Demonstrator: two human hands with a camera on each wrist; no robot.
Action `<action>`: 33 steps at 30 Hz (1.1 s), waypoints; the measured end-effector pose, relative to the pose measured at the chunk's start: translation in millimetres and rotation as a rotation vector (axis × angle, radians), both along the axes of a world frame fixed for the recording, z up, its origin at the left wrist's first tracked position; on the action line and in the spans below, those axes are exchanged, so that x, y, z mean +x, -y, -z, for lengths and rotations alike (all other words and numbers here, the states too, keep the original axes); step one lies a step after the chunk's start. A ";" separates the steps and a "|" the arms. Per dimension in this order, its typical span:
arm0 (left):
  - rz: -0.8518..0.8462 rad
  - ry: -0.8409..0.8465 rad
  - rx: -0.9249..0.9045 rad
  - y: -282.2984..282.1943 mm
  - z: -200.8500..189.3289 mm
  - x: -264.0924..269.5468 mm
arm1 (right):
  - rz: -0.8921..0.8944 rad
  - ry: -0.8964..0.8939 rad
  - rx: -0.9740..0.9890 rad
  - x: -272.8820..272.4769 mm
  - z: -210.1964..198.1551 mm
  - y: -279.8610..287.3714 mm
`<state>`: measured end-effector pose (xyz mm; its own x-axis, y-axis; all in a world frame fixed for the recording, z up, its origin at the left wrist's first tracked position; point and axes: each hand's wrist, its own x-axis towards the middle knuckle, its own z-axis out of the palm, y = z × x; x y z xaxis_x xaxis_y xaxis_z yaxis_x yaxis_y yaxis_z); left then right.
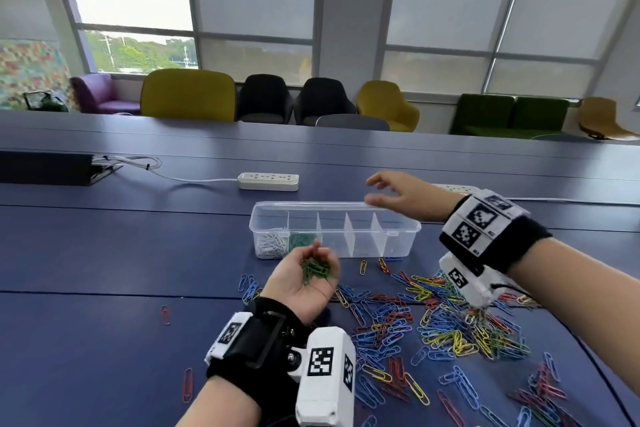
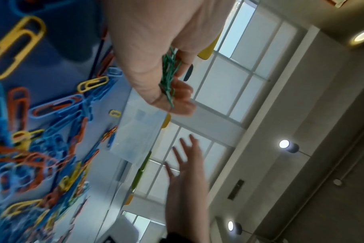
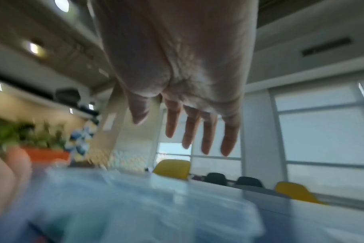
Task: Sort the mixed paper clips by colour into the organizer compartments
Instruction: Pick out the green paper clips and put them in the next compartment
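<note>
A clear plastic organizer [image 1: 398,224] with several compartments stands mid-table. Its leftmost compartment holds white clips [image 1: 272,246] and the one beside it holds green clips [image 1: 302,240]; the others look bare. My left hand [image 1: 294,286] is palm up just in front of the organizer's left end, fingers cupped round a bunch of green paper clips [image 1: 316,270], also seen in the left wrist view [image 2: 168,77]. My right hand [image 1: 394,191] hovers over the organizer's right rear rim with straight, spread fingers [image 3: 206,134] and holds nothing. A mixed pile of clips [image 1: 433,319] lies in front of the organizer to the right.
A white power strip [image 1: 268,181] lies behind the organizer and another [image 1: 457,188] sits behind my right hand. A black box [image 1: 45,168] with cables is at the far left. Stray red clips [image 1: 187,385] lie at the left front. Chairs line the table's far edge.
</note>
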<state>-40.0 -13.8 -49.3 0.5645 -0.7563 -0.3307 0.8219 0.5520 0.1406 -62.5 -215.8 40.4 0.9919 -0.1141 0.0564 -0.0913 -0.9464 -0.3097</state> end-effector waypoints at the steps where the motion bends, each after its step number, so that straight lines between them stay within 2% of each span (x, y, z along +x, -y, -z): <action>1: 0.014 0.016 -0.008 -4.6 -2.6 2.4 | 0.049 -0.104 -0.112 3.7 9.3 9.1; 3: 0.055 0.111 0.016 -12.5 -14.4 9.2 | 0.112 -0.251 -0.267 9.5 27.6 21.5; 5: 0.082 0.287 0.129 -15.6 -33.3 23.7 | 0.138 -0.300 -0.293 13.0 39.1 27.3; 10: 0.077 0.743 0.657 14.0 -74.6 71.9 | 0.142 -0.339 -0.187 18.7 48.4 27.3; 14: 0.145 1.014 1.135 45.6 -56.9 96.2 | 0.145 -0.294 -0.178 19.2 51.2 27.9; 16: 0.225 1.216 1.392 50.7 -45.7 106.2 | 0.148 -0.282 -0.172 19.6 53.6 28.2; 18: 0.320 1.401 1.568 53.4 -40.5 109.0 | 0.153 -0.266 -0.156 20.5 56.3 27.8; 23: 0.382 1.603 1.686 51.5 -29.0 112.8 | 0.159 -0.254 -0.135 19.5 57.0 25.9; 28: 0.297 1.662 1.702 38.4 -24.6 115.0 | 0.164 -0.245 -0.127 24.7 59.1 13.4; 31: 0.247 1.654 1.675 31.7 -34.5 108.2 | 0.158 -0.262 -0.142 28.7 58.1 8.1; 33: 0.197 1.739 1.704 28.5 -47.5 95.9 | 0.137 -0.299 -0.096 26.9 53.4 12.8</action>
<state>55.9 -42.2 -1.9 0.8609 -0.5075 0.0356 -0.4570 -0.7407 0.4925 -35.5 -228.6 -12.9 0.9419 -0.2559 -0.2177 -0.2931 -0.9425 -0.1604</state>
